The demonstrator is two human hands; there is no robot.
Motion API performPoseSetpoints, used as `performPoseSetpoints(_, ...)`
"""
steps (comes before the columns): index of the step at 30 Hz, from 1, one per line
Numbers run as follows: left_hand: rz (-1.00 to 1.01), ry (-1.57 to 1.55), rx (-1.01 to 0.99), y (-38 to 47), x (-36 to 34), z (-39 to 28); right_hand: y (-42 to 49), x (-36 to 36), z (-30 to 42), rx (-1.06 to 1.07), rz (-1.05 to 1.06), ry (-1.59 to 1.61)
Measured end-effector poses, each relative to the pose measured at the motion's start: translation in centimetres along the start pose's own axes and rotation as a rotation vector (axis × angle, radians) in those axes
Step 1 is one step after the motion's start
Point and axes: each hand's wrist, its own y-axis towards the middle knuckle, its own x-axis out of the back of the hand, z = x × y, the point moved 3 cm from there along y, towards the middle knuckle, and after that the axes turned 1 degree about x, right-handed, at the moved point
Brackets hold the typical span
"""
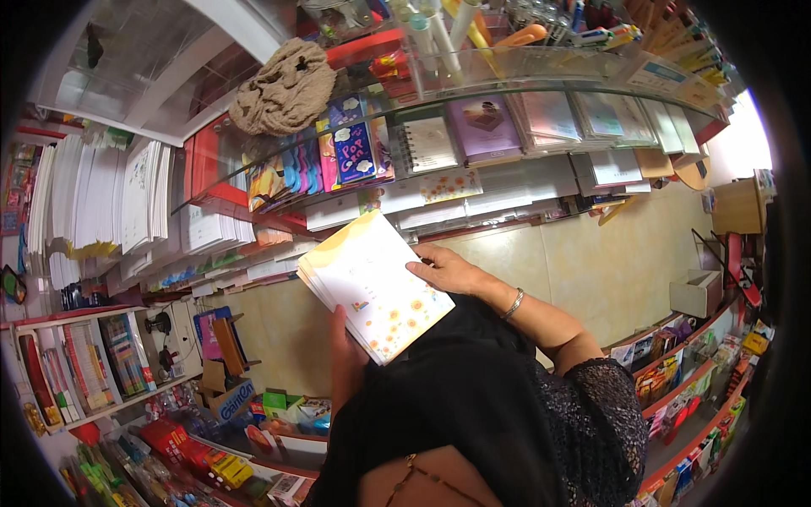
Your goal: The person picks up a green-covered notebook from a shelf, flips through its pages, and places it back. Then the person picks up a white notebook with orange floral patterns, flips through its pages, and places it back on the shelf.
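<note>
A stack of notebooks with a white cover, orange flowers and a yellow top edge is held tilted in front of my body. My left hand grips its lower left side, with the thumb at the edge and the other fingers hidden beneath. On the upper right side, my right hand holds the stack, thumb on the cover; a bracelet is on that wrist. Beyond the stack, inside a glass counter, lie a spiral notebook and a purple notebook.
A crumpled brown cloth lies on the counter at upper left. Stacked paper booklets fill the left shelves. A bookshelf stands at lower left. Low shelves with packaged goods are behind on the right, near a white box.
</note>
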Motion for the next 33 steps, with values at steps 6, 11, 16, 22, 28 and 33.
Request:
performPoseSetpoints(6, 0.077, 0.108, 0.005, 1.2, -1.0, 1.1, -2.7, 1.1, -1.5, 0.092, -0.203, -0.096)
performPoseSetpoints(11, 0.105, 0.121, 0.024, 1.6, -1.6, 1.9, -3.9, 1.5, -2.8, 0.106, -0.405, -0.034)
performPoseSetpoints(16, 0.051, 0.108, 0.013, 1.9, -1.0, 2.5, -4.3, 3.3, -4.5, -0.108, -0.467, 0.436)
performPoseSetpoints(22, 0.08, 0.029, 0.099, 1.7, -0.1, 2.6, -4.3, 5.7, -4.9, -0.17, -0.438, 0.446)
performPoseSetpoints(28, -0.003, -0.018, 0.061, 1.6, 0.3, 2.5, -3.1, 5.3, -6.8, -0.199, -0.339, 0.647)
performPoseSetpoints(33, 0.0, -0.109, 0.056, 1.8, 0.6, 2.3, -2.9, 4.9, -6.8, -0.189, -0.331, 0.677)
